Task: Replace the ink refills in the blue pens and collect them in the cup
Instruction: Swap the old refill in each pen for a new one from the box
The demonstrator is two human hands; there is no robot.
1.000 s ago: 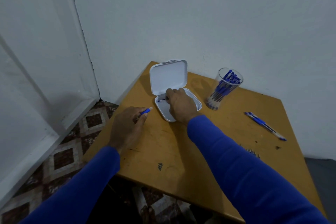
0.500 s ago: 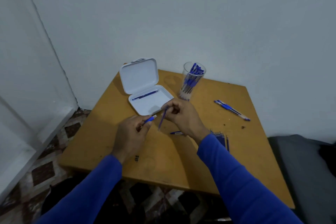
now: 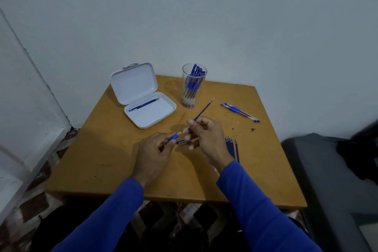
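Wooden table against a pale wall: refill insertion in progress, misalignment risk.

Left hand pinches the pen barrel just above the table, its open end facing right. Right hand pinches the ink refill near its lower end, tip pointing up and away toward the cup of finished pens. The refill is thin and likely flexible; an off-axis push could bend it or miss the opening. A small pen part lies beneath the hands and could be knocked off. One spare refill lies in the open white case; loose refills sit beside the right wrist.
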